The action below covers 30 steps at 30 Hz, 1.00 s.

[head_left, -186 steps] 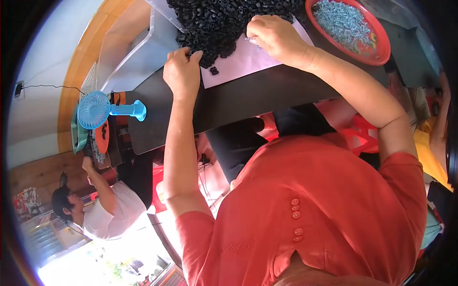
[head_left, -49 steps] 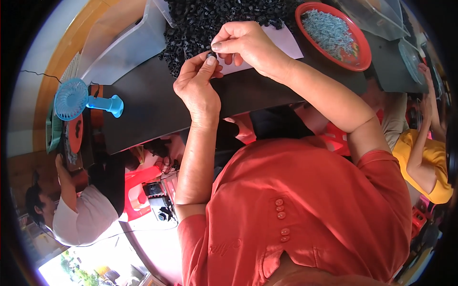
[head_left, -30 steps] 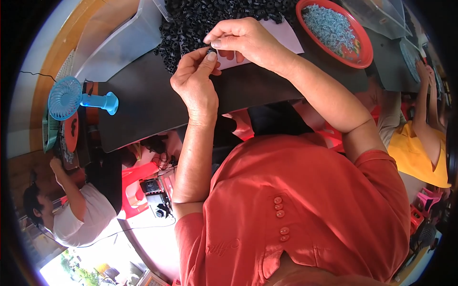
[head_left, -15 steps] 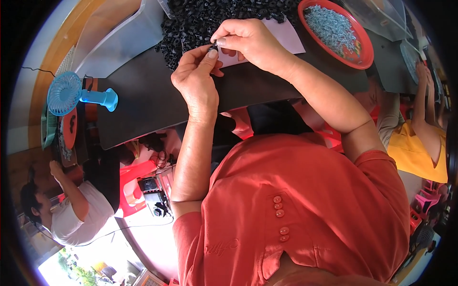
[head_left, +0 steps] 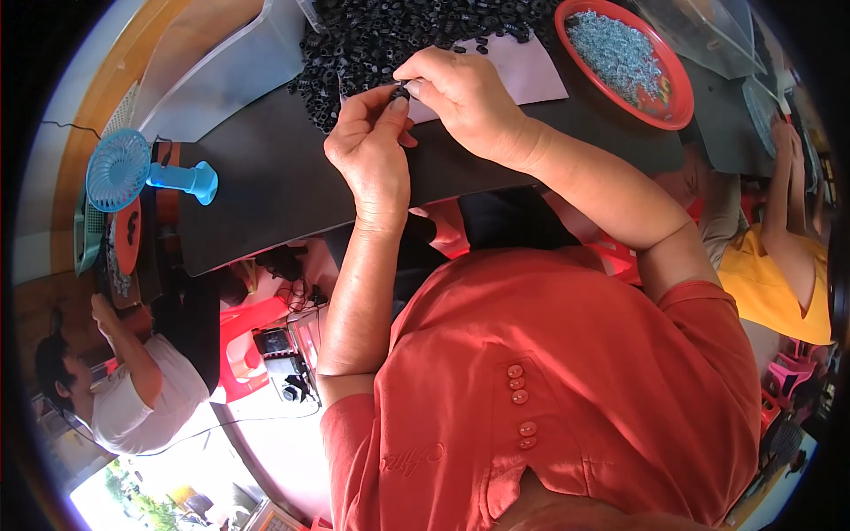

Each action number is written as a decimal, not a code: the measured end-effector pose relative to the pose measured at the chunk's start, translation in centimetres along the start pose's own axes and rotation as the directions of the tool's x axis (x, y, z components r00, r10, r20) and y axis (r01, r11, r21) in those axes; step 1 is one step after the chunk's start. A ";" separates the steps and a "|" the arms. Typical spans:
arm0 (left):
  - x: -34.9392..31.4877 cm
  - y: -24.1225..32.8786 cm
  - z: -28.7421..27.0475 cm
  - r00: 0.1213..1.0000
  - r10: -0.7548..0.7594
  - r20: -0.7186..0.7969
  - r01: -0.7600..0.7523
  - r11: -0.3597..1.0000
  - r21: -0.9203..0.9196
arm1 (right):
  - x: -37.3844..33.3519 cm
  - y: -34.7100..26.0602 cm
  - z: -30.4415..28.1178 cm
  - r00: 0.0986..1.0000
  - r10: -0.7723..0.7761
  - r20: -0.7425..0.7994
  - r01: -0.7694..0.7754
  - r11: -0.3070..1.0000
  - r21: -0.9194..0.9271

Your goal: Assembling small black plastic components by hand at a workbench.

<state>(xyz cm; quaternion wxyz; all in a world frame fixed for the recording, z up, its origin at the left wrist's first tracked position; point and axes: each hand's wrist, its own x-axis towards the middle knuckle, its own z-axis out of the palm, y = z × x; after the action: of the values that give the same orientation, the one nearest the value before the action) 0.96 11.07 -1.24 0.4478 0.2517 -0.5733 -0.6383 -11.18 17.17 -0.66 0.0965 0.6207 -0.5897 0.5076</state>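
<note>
My left hand (head_left: 370, 150) pinches a small black plastic part (head_left: 400, 92) between thumb and fingertips, above the near edge of the black pile. My right hand (head_left: 469, 102) meets it from the right, its thumb and forefinger closed against the top of that part. Whatever sits between the right fingertips is too small to make out. Behind both hands spreads a large pile of small black plastic parts (head_left: 372, 44). A white sheet (head_left: 522, 71) lies under and beyond my right hand, with a few black parts on its far edge.
A red tray (head_left: 677, 102) of small silvery metal pieces (head_left: 611, 53) stands at the far right. Clear plastic bins (head_left: 239, 75) flank the dark table (head_left: 266, 195). A blue fan (head_left: 119, 173) is at the left. Co-workers sit at left (head_left: 146, 403) and right (head_left: 770, 274).
Both hands have come slightly nearer to me, still together at the black part. The right fingers have curled in more, and more of the white sheet shows.
</note>
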 end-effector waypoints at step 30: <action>-0.1 -1.5 -0.2 0.960 0.275 -0.044 -0.249 0.919 0.305 | -0.5 -1.0 1.4 0.990 -0.110 -0.088 0.099 0.987 -0.127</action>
<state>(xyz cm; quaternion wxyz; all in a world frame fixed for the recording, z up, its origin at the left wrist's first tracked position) 0.77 11.01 -2.73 0.5107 0.2642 -0.6713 -0.4678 -9.55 16.78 -1.24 0.1888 0.6190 -0.5811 0.4935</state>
